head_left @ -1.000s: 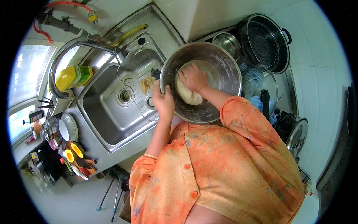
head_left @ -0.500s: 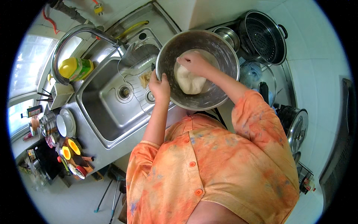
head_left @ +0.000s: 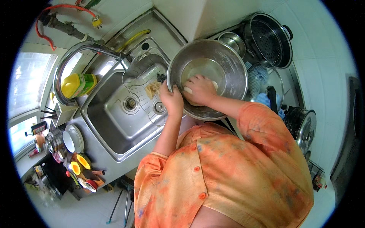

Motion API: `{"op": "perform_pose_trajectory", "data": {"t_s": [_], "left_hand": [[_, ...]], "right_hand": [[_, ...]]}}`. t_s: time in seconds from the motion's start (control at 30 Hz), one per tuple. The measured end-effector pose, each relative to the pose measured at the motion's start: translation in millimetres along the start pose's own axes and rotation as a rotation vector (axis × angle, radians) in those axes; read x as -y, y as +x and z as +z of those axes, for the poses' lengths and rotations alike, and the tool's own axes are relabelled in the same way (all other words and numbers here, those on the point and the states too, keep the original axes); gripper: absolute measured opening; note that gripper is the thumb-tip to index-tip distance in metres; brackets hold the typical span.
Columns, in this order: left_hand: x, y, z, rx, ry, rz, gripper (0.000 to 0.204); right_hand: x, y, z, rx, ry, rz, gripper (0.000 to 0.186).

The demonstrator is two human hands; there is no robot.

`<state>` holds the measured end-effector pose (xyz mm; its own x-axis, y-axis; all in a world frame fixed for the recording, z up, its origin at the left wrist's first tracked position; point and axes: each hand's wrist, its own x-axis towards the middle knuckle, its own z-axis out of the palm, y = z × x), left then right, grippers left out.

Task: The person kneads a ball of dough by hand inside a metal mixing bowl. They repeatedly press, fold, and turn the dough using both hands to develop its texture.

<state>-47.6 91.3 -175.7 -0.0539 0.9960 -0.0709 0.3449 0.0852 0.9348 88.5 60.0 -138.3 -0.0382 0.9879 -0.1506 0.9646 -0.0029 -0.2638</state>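
A large metal mixing bowl [head_left: 236, 89] sits in front of me, dusted with flour on its inner wall. My left hand [head_left: 172, 100] grips its left rim, thumb inside and fingers outside. Inside the bowl, a lump of pale dough [head_left: 215, 84] lies toward the near left side. My right hand [head_left: 200, 90] presses down on it with the fingers curled over, covering most of the dough. The bare bottom of the bowl shows beyond the knuckles.
Left of the bowl is a steel sink [head_left: 114, 121] with a curved faucet [head_left: 72, 47] over it. A yellow bottle [head_left: 78, 84], white plates [head_left: 73, 137] and cut yellow squash [head_left: 81, 161] stand farther left. To the right are a black steamer pot [head_left: 268, 40], a glass lid [head_left: 275, 81] and a blue checked cloth [head_left: 258, 74].
My right hand has gone from lifting and folding the dough's far edge to pressing down on it nearer me. The bowl appears slightly lower and to the right; my left hand keeps its rim.
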Motion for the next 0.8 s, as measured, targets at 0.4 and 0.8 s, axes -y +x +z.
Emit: {"op": "perform_pose_trajectory", "data": {"t_s": [0.4,0.8], "left_hand": [[-9.0,0.9,-2.0,-0.007,0.031,0.038,0.032],[-9.8,4.5,-2.1,-0.007,-0.069,0.012,0.03]], "right_hand": [[-42.9,99.0,20.3,-0.018,0.298,0.182,0.034],[-16.1,-51.9,-31.1,-0.196,0.244,-0.108,0.029]]}}
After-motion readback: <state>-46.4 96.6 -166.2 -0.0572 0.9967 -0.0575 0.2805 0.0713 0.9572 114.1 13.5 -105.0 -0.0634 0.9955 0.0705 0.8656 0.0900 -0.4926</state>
